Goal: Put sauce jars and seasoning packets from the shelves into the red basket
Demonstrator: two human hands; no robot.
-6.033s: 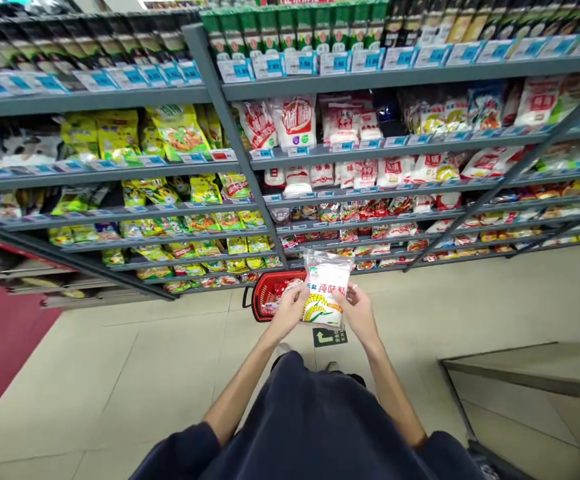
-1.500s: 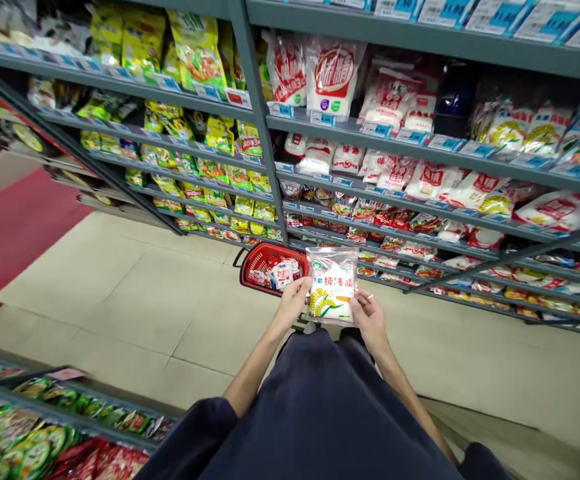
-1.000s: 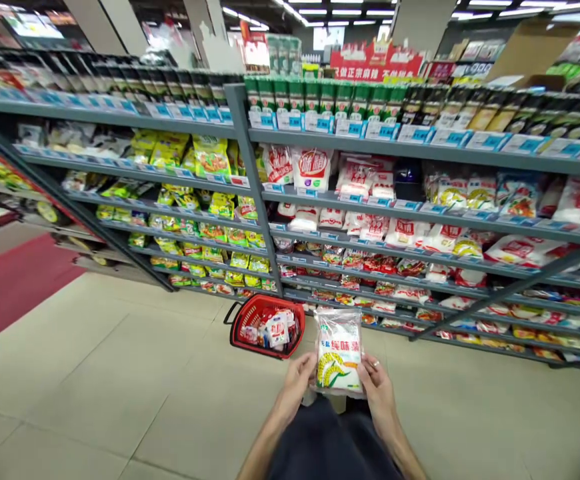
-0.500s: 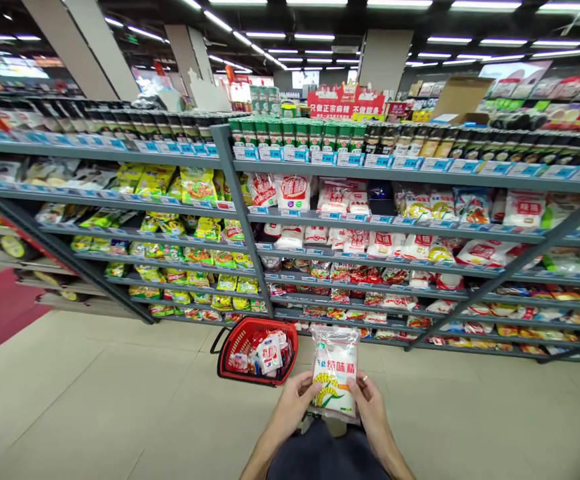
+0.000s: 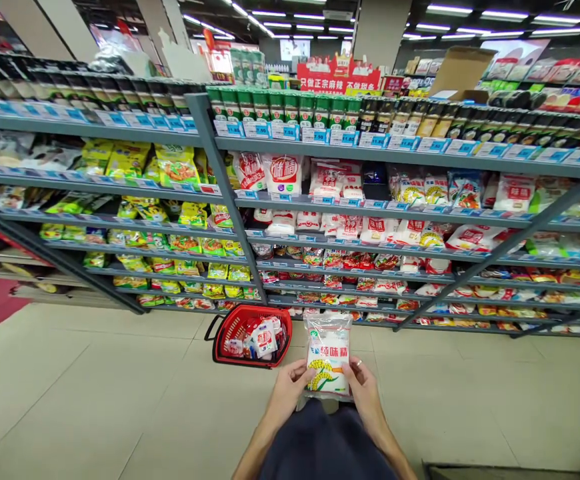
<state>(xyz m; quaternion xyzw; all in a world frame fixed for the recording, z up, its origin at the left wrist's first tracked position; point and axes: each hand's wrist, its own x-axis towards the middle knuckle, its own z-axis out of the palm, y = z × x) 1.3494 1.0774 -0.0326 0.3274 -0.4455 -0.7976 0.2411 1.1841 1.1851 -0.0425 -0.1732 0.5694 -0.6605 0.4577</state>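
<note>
Between my two hands is a white plastic packet of MSG (image 5: 328, 353) with red lettering and yellow corn printed on it, held upright with its front toward me. My left hand (image 5: 290, 387) grips its left edge, thumb on the front. At the opposite edge, my right hand (image 5: 363, 383) grips it in the same way and wears a ring. The fingers behind the packet are hidden. To the left, a red shopping basket (image 5: 221, 352) stands on the floor, apart from my hands, with several white and red packets (image 5: 265, 339) inside.
A long grey shelf unit (image 5: 380, 212) spans the view ahead, filled with bagged seasonings. Green-capped shaker jars (image 5: 290, 107) line its top, near an open cardboard box (image 5: 463, 70). Pale floor tiles (image 5: 95, 393) lie around me. A dark-edged object (image 5: 500, 472) shows at the bottom right.
The view has shifted, so the shelves, basket and packet appear a little higher and further left. Both hands keep the same hold on the packet.
</note>
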